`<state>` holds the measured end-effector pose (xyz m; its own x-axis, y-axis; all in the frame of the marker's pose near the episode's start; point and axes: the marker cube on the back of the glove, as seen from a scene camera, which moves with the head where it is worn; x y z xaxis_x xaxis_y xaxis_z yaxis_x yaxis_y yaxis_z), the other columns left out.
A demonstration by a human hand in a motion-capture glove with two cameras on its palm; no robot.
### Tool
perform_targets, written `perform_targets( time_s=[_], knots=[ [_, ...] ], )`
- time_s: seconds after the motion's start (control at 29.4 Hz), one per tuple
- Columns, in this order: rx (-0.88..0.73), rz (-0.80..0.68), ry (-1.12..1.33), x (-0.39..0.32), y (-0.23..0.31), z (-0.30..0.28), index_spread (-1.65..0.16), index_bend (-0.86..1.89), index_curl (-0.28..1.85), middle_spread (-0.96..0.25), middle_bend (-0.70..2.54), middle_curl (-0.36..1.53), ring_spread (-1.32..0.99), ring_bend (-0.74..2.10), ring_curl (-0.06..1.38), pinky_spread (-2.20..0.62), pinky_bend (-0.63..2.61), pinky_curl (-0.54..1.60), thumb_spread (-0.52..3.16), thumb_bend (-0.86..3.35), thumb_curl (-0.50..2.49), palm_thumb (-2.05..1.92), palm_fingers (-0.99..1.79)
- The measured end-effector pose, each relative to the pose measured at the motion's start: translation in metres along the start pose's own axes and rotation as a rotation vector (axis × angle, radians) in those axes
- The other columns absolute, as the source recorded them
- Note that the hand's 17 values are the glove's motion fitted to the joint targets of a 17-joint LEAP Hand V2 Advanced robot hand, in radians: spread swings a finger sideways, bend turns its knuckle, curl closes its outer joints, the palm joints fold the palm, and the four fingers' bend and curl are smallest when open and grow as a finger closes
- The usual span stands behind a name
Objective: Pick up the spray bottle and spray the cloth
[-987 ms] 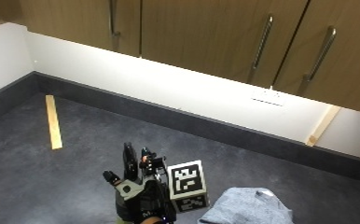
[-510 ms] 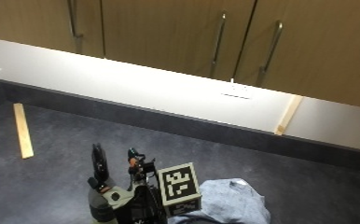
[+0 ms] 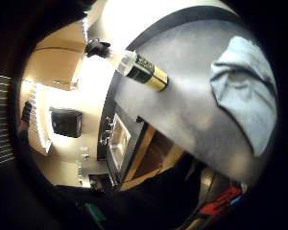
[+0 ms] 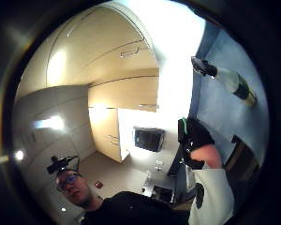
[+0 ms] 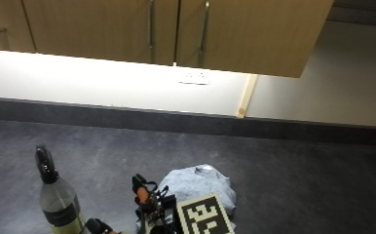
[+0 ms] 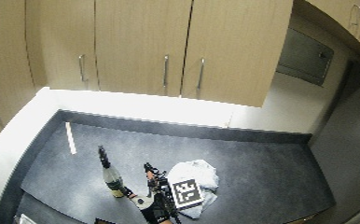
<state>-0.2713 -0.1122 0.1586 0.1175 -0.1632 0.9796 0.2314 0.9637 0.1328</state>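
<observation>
The spray bottle [image 5: 58, 200] stands upright on the dark grey counter [image 5: 291, 165]; it has clear glass, a black top and a gold label. A crumpled pale blue cloth [image 5: 197, 185] lies a little to its right. My gloved right hand [image 5: 146, 204] is low over the counter between the two, fingers straight and pointing toward the wall, holding nothing. In the wide outside view the hand [image 6: 152, 198] sits just right of the bottle [image 6: 110, 177] and left of the cloth [image 6: 195, 172]. The palm views show the bottle [image 3: 144, 71] [image 4: 229, 80] and the cloth [image 3: 245, 105] apart from the palm.
A thin wooden strip [image 6: 71, 137] lies on the counter at the far left. Another strip [image 5: 245, 95] leans against the white back wall beside a socket [image 5: 194, 77]. Wooden cupboards [image 5: 175, 29] hang above. The counter's front edge is close behind the hand.
The outside camera has swung to the right, so the bottle now shows at the left. The hand stays open beside the cloth's left edge.
</observation>
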Motion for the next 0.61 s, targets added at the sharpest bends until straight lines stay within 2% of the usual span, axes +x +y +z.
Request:
perform_targets(
  time_s=[0.31, 0.61],
  knots=[
    [-0.035, 0.036, -0.072, -0.030, 0.040, 0.007, -0.33, 0.17, 0.29, 0.10, 0.18, 0.36, 0.13, 0.30, 0.43, 0.17, 0.51, 0.35, 0.96, -0.02, 0.52, 0.89, 0.25],
    [-0.111, -0.003, 0.000, -0.057, 0.025, 0.021, -0.32, 0.17, 0.30, 0.11, 0.18, 0.35, 0.14, 0.30, 0.42, 0.18, 0.50, 0.34, 0.97, -0.02, 0.52, 0.90, 0.28]
  ],
)
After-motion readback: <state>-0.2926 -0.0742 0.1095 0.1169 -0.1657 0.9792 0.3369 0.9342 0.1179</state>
